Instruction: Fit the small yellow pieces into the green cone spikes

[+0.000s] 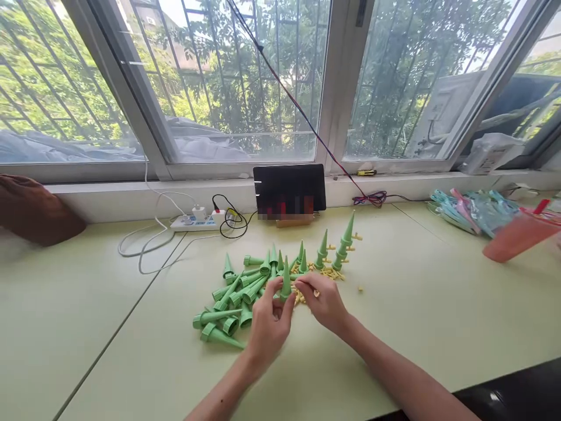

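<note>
The held green cone (pixel 286 280) stands nearly upright over the desk (pixel 416 327), its narrow tip pointing up and its wider collar down, so its long axis runs close to vertical. The left hand (pixel 269 321) is the nearer one: thumb and fingers pinch the collar from the left and near sides, leaving the tip free above them. The right hand (pixel 323 301) comes in from the cone's right, with its fingertips drawn together just beside the cone, level with its lower part. Whether they grip a small piece, or touch the cone at all, I cannot tell.

Left of the held green cone lies a loose heap of green cones (pixel 256 289), pointing various ways. Yellow pieces (pixel 330 272) are scattered behind it and to its right. Farther right and behind it rise stacked green cones (pixel 340 254), upright, with yellow pieces jutting from their sides. Well behind it leans a dark tablet (pixel 289 187).
</note>
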### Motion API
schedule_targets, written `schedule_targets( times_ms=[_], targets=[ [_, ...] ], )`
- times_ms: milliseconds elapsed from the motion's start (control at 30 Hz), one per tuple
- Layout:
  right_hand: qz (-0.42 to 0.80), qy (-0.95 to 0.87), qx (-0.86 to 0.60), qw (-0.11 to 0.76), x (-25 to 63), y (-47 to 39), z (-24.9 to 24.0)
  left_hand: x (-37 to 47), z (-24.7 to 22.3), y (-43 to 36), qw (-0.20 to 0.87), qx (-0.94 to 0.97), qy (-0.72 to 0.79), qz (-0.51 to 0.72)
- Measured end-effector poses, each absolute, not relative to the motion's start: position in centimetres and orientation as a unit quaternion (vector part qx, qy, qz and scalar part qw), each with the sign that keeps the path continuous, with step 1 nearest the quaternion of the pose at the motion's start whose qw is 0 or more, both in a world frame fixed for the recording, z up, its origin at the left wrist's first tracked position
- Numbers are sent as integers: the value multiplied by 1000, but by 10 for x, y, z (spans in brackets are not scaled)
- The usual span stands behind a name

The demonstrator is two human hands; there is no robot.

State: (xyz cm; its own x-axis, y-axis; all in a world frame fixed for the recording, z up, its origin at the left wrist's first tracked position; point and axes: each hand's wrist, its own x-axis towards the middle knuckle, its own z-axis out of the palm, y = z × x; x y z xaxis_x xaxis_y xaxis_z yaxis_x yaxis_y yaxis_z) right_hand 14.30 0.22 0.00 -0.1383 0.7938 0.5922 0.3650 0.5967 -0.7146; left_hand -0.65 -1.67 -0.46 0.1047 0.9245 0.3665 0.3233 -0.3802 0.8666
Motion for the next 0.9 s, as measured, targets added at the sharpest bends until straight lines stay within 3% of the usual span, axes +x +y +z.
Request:
schedule_targets(
  times_ms=[400, 767, 900],
  targets=[
    [225, -702, -371, 565, 142, 7, 0, -8, 7, 1, 301, 703, 444, 467],
    [279, -695, -380, 543, 146, -4, -5, -11, -7, -16, 340, 693, 444, 455],
    [292, -699, -394, 521, 148, -4, -5, -13, -7, -13, 306, 712, 447, 447]
  ],
)
